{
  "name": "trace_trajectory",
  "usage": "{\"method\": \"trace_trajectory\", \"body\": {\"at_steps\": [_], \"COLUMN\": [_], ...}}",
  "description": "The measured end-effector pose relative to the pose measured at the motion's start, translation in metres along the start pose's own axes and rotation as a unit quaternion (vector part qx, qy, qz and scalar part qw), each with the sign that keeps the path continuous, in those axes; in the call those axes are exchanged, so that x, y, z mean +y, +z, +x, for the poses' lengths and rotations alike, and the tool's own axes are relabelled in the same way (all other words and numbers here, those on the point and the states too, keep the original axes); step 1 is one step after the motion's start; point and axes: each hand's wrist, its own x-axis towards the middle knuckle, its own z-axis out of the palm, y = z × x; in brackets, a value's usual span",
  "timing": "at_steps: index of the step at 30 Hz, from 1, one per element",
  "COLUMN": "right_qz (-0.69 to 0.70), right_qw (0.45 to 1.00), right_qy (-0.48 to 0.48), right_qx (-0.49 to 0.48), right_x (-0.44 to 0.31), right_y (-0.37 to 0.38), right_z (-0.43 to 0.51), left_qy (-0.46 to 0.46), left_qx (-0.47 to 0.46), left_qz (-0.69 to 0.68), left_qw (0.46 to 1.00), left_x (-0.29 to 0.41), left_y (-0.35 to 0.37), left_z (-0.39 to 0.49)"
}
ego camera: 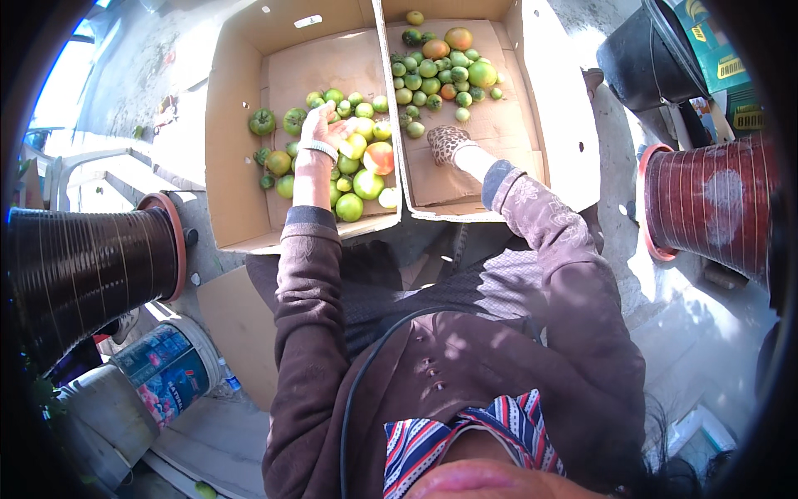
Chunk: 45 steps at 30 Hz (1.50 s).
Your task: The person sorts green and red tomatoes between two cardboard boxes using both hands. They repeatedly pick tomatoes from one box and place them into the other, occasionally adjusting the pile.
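Note:
Two open cardboard boxes stand side by side before me. The left box (240, 93) holds green, yellowish and reddish tomatoes (350, 207) of mixed sizes. My left hand (324, 128) is over these tomatoes, palm partly turned up, fingers near small green ones; no tomato shows clearly in it. Mostly small green tomatoes (429, 68), with a few orange ones, lie towards the far end of the right box (523, 93). Just nearer to me than that pile, my right hand (447, 145), in a leopard-print glove, is low over the cardboard; its fingers are hidden, so its hold cannot be told.
A dark ribbed pot (93, 262) lies at the left, above a printed plastic bucket (165, 368). To the right are a red pot (711, 203), a black bucket (648, 59) and green banana boxes (717, 43). A cardboard sheet (240, 330) lies near my left arm.

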Motion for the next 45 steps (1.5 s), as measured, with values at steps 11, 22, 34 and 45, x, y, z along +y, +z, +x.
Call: {"method": "trace_trajectory", "body": {"at_steps": [11,22,34,45], "right_qz": [0.178,0.222,0.174,0.048], "right_qw": [0.787,0.816,0.889,0.978], "right_qy": [-0.234,-0.139,-0.011,-0.053], "right_qx": [0.542,0.516,0.424,0.194], "right_x": [-0.050,0.009,0.049,-0.002], "right_y": [-0.090,-0.070,-0.044,0.030], "right_z": [-0.031,-0.022,0.001,0.042], "left_qy": [0.068,-0.016,0.036,0.058], "left_qx": [-0.442,0.003,0.067,-0.067], "left_qz": [-0.030,-0.340,-0.451,-0.084], "left_qw": [0.894,0.940,0.889,0.993], "left_x": [0.017,0.008,0.026,0.018], "left_y": [0.037,-0.032,-0.040,0.009], "left_z": [-0.053,0.031,0.024,-0.009]}}
